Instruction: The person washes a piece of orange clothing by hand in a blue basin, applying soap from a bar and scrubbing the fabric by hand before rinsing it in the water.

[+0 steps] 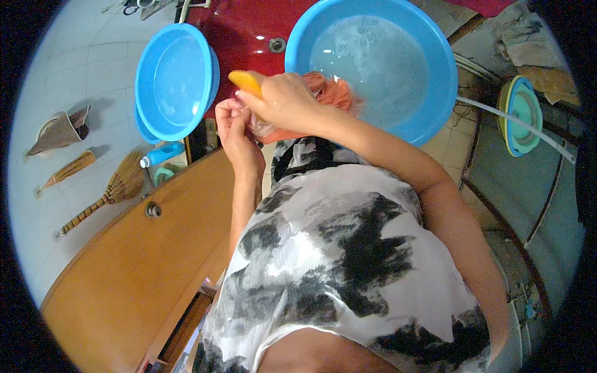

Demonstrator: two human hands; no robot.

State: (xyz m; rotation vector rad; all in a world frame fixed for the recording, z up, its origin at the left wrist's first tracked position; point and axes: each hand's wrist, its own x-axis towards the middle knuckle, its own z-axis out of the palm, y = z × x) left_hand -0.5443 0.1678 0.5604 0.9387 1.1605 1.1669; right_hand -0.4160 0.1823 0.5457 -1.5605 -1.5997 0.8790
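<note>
My right hand (287,100) is closed around a yellow, rounded block (246,82), perhaps a bar of soap or a brush back; its underside is hidden. Close beside it, my left hand (235,133) pinches a pale, wet-looking edge of a salmon-orange cloth (331,91). Part of this cloth runs under my right hand and trails into a big blue plastic basin (440,70). Cloudy water (373,60) with suds and bubbles stands in that basin. Both hands are over the basin's near left side, in front of a red sink counter (242,23).
On the left stand stacked blue basins (179,81), with a blue bottle (163,154) below them. A straw hand broom (123,179) hangs on the tiled wall near a wooden door (140,270). To the right are a pale pole (517,121) and stacked basins (522,116).
</note>
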